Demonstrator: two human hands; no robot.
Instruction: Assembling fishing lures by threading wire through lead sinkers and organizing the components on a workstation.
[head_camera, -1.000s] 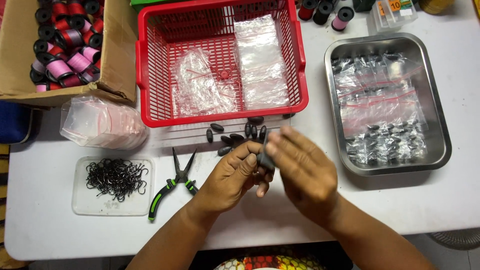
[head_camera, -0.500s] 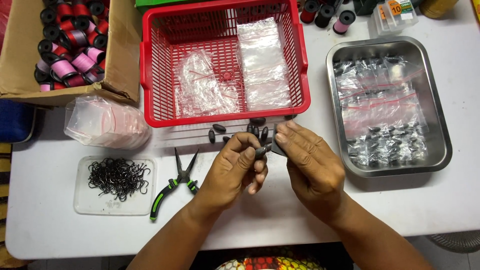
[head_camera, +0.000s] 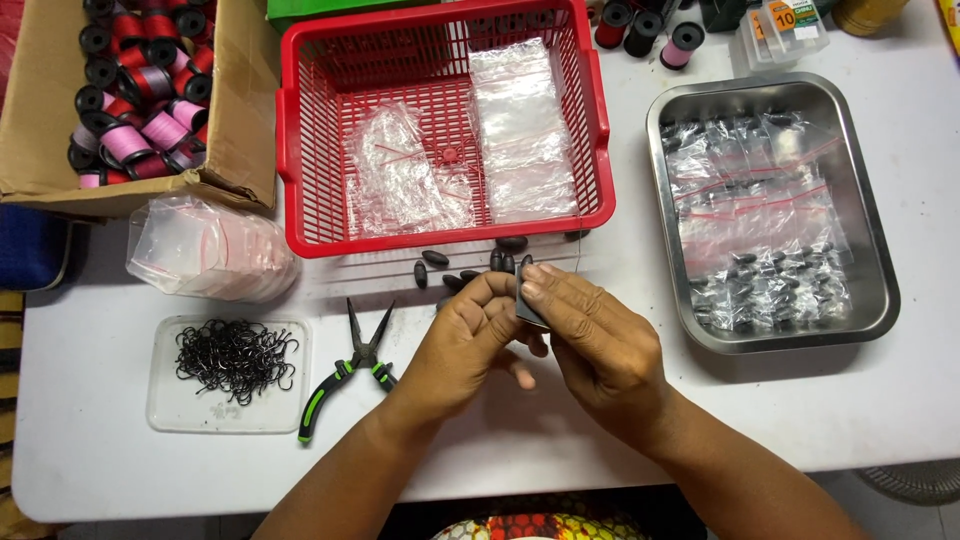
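While both hands pinch it, small grey piece (head_camera: 528, 305) sits between left hand (head_camera: 468, 345) and right hand (head_camera: 600, 350)

Bare white tabletop (head_camera: 800, 400) lies open to the right of the hands and along the near edge. Ahead, scattered dark oval sinkers (head_camera: 435, 258) and the red plastic basket (head_camera: 590, 130) block the way. The rectangular steel tray (head_camera: 880, 300) walls the right; green-handled pliers (head_camera: 345, 375) and a clear tray of black hooks (head_camera: 165, 410) crowd the left.

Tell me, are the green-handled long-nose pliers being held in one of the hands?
No, the green-handled long-nose pliers lie on the white table, left of both hands.
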